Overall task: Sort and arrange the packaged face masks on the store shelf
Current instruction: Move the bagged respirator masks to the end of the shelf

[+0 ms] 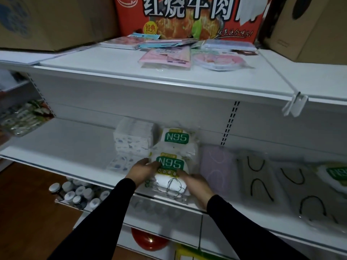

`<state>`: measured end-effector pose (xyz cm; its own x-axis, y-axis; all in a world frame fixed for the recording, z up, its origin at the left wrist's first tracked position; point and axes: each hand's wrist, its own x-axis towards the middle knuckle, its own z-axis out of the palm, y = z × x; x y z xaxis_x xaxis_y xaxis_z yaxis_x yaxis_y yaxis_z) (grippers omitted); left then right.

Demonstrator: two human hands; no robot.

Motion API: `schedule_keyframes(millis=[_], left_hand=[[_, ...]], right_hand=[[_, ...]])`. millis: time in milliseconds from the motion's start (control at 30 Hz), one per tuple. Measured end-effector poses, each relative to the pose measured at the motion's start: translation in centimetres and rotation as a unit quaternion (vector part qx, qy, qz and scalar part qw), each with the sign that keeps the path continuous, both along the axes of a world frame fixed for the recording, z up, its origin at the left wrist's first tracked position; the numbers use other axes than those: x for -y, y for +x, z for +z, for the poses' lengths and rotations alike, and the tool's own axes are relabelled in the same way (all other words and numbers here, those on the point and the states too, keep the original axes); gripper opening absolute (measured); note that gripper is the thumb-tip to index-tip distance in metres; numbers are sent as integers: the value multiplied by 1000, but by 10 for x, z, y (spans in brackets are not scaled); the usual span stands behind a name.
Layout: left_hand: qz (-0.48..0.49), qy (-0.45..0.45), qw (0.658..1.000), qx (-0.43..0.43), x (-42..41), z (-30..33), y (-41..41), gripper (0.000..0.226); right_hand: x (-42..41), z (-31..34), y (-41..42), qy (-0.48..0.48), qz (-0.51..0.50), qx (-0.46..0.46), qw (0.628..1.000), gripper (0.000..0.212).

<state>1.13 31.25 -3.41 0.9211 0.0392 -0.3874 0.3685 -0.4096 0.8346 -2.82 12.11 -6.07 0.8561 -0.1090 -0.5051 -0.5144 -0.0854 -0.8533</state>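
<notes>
Where the middle shelf (pixel 75 147) meets its front edge, the left hand (pixel 142 170) grips the left side of the front N95 pack (pixel 170 172). The right hand (pixel 196 184) grips that pack's lower right corner. Right of the pack lies a lilac mask pack (pixel 216 166).

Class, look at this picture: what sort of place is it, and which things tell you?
Probably a small shop: white metal shelving, packaged N95 masks laid in rows, and stock cartons stored on top.
</notes>
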Motion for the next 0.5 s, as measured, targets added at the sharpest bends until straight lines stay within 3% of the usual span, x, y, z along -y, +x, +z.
schedule_keyframes(millis=[200, 333, 500], left_hand=[[9, 70, 997, 33, -3, 27, 1, 70], [-1, 102, 986, 129, 22, 48, -2, 62], [-47, 68, 975, 207, 84, 72, -2, 59]], right_hand=[[13, 15, -7, -63, 32, 48, 996, 57], [29, 29, -10, -86, 25, 106, 990, 35], [71, 43, -19, -94, -39, 162, 981, 43]])
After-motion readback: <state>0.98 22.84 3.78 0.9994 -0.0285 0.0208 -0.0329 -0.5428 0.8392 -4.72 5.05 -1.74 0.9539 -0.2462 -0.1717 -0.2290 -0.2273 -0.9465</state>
